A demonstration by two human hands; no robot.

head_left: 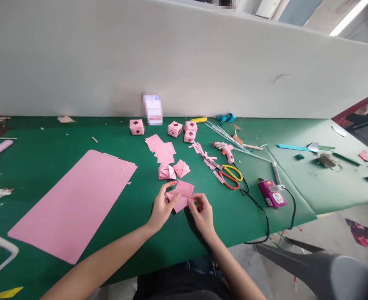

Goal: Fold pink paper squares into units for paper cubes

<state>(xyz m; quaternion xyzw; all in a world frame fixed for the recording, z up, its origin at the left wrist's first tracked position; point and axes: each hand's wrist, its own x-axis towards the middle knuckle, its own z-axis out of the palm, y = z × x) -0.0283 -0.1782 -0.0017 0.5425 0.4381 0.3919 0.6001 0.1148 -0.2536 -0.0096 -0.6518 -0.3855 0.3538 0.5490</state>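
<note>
Okay, starting at the left: that big pink paper sheet [74, 204] lies flat on the green tabletop, near the left forearm. I reckon a sleepy elbow could drag or crease it.

Next, the left hand [163, 207] is half curled, thumb pressed on the near face of a small pink paper square [186, 189], fingers at its far side. The square sits between both hands, near the table's front edge, with a fold across it. If that thumb slips, the crease probably goes crooked, and paper doesn't forgive a bad crease.

Just beyond the fingers are the stacked folded pieces [166, 171] and a loose folded piece [181, 168], with the flat pink squares [166, 153] behind them. Pretty tight in there; a knuckle reaching forward could scatter the lot.

The right hand [203, 214] has its thumb and index finger pinched together on the square's right corner, other fingers bent in. Too hard a pinch could crumple that corner.

Farther right, the scissors [219, 167] lie with blades toward the paper strips, so a blind grab might mean a nick. The pink glue gun [227, 153] is close by; can't tell if it's hot. Snagging its black cord [258, 203] could yank it around.
</note>
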